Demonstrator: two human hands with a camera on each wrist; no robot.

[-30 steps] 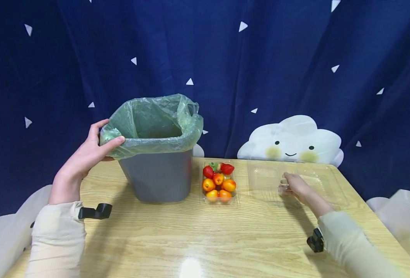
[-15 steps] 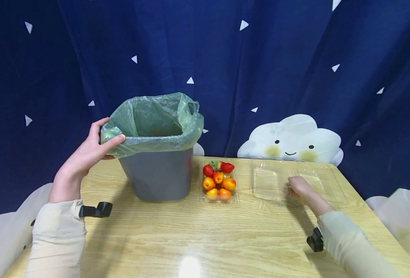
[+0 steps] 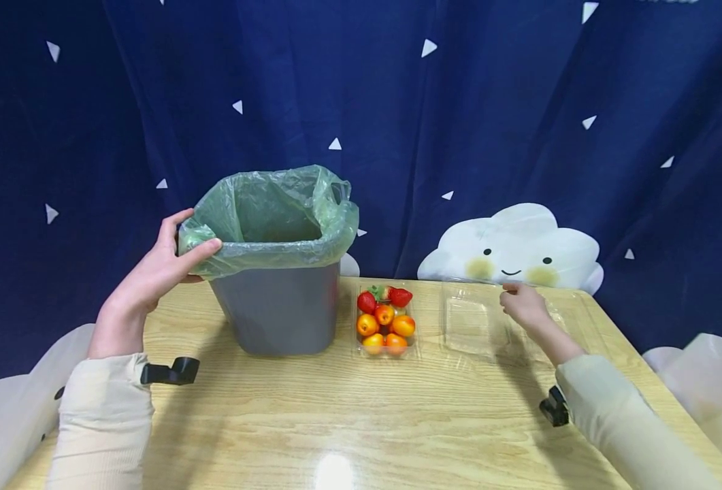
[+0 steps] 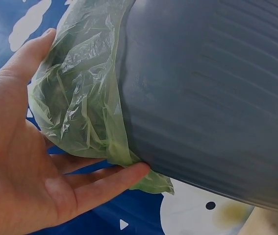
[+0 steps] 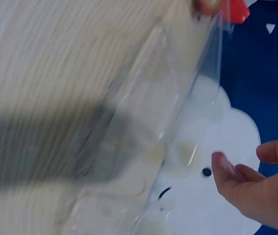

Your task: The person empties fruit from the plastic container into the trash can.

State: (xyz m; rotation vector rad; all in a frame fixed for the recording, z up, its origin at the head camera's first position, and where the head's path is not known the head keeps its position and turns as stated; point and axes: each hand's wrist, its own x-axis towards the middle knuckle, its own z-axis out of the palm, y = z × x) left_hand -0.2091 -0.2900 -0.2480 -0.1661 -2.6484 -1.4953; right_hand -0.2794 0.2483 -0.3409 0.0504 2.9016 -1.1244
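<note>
Green liner (image 3: 269,257) already wraps the bin (image 3: 275,313) left of centre, the left hand's (image 3: 152,269) grip grasping both; grip released, the right hand (image 3: 524,305) hangs over the clear container (image 3: 467,327) at right, whose remaining work is hard to judge.

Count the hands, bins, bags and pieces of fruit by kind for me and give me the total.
Hands: 2, left hand and right hand
Bin: 1
Green bag: 1
Strawberries: 2
Orange-yellow fruits: 5
Total: 11, counting only fruit plainly visible; more could be hidden underneath.
</note>
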